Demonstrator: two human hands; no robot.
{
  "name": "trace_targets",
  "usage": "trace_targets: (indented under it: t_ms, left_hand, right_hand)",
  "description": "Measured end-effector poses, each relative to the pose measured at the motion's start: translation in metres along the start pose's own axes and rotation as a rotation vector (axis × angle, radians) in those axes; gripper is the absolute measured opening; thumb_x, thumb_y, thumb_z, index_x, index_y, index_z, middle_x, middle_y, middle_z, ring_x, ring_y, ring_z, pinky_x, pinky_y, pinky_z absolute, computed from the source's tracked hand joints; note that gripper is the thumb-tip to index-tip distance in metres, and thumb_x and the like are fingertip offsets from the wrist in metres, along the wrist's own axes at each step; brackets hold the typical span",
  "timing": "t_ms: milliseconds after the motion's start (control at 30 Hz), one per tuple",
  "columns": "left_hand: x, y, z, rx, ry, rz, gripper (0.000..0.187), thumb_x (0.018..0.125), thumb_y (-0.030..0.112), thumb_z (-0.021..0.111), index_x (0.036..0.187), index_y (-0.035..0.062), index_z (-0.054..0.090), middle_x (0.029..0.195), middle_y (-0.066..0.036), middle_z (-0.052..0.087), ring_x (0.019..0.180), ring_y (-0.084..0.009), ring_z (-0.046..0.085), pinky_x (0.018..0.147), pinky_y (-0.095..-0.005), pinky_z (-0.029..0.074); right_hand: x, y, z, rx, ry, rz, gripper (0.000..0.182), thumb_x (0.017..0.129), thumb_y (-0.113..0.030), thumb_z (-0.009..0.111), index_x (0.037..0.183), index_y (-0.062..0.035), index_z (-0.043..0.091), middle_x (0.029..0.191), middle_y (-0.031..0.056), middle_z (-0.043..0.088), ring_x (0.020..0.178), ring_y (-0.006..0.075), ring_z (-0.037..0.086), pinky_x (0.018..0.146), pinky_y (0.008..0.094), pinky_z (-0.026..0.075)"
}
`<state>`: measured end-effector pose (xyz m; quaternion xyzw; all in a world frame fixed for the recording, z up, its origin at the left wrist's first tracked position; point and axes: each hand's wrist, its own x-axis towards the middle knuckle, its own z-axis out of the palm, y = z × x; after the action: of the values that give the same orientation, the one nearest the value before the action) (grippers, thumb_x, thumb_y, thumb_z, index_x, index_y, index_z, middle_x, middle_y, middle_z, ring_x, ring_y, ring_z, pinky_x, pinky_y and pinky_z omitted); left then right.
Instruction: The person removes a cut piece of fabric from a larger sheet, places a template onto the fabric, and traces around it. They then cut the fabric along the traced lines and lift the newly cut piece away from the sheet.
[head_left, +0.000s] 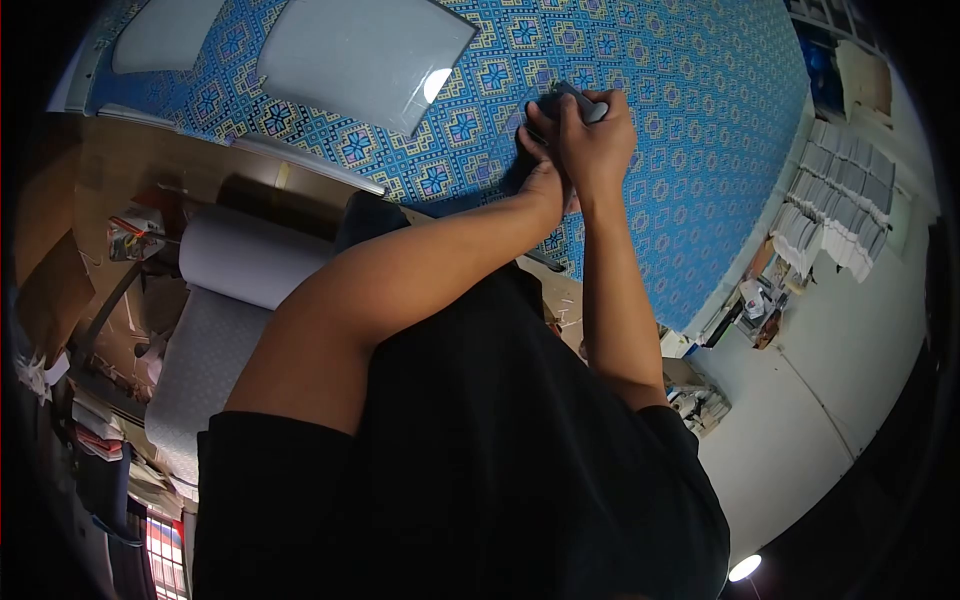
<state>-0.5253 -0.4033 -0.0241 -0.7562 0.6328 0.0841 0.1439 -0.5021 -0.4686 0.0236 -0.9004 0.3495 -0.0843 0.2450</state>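
Observation:
Blue patterned fabric (660, 150) covers the table under both hands. My right hand (600, 140) is closed around a dark grey tool (594, 110), whose front end is down at the fabric. Just left of it, my left hand (542, 135) rests low on the fabric with its fingers stretched out, close against the right hand and partly hidden in shadow. A large clear or grey template sheet (360, 60) lies on the fabric to the left of the hands, and a second pale sheet (165, 38) lies farther left.
A grey roll of material (235, 255) is below the table's edge at left. Stacks of white-edged sheets (840, 190) hang or lie by the wall at right. A metal strip (300, 160) runs along the near left edge of the fabric.

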Motion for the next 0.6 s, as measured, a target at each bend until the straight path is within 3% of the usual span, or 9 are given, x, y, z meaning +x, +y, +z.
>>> trace_targets:
  t_ms: [167,433,600]
  left_hand:
    - [0.0,-0.002,-0.002,-0.008,0.002,0.026,0.063,0.096,0.033,0.06,0.146,-0.0036,0.05,0.145,-0.04,0.043,0.115,-0.0678,0.051,0.074,-0.0711,0.057]
    - [-0.006,-0.004,-0.015,-0.018,-0.05,-0.117,0.057,0.096,0.03,0.055,0.141,-0.0048,0.056,0.142,-0.039,0.047,0.12,-0.0647,0.05,0.078,-0.0767,0.052]
    - [0.001,0.0,-0.008,-0.051,-0.059,-0.043,0.057,0.096,0.03,0.056,0.141,-0.0052,0.056,0.14,-0.039,0.048,0.12,-0.0667,0.048,0.079,-0.0776,0.051]
  right_hand:
    - [0.005,-0.004,0.003,-0.07,-0.012,0.044,0.029,0.09,-0.02,0.075,0.102,0.0044,0.064,0.084,0.0249,0.073,0.075,0.0365,0.075,0.06,0.042,0.059]
    - [0.008,-0.007,0.01,-0.084,0.03,0.01,0.027,0.089,-0.018,0.074,0.098,0.0049,0.063,0.08,0.0252,0.073,0.07,0.0379,0.074,0.057,0.044,0.059]
    - [0.009,-0.006,0.011,-0.053,0.073,-0.039,0.027,0.09,-0.018,0.073,0.099,0.0051,0.063,0.08,0.0249,0.073,0.071,0.0382,0.074,0.058,0.0439,0.059]
